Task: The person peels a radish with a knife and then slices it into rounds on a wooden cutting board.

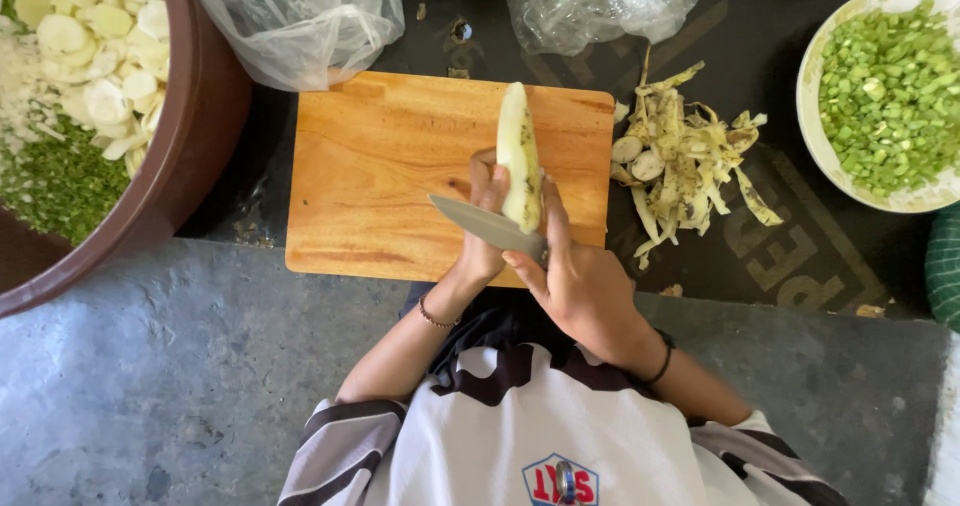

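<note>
A peeled banana (518, 156) was held upright over the board (380, 176) by the left hand (482, 228), fingers clamped around its lower end. A knife (487, 226) was gripped tightly in the right hand (575, 281), its blade pointing towards ten o'clock across the banana's base. Peelings (690, 161) lay at three o'clock from the board, a bowl (812, 116) of green pieces beyond them.

Person seen from above: white shirt with dark bands at collar and grey-and-dark striped short sleeves, a blue-and-red chest emblem. Beaded bracelet (437, 318) at the left wrist; black band (662, 361) at the right wrist.
</note>
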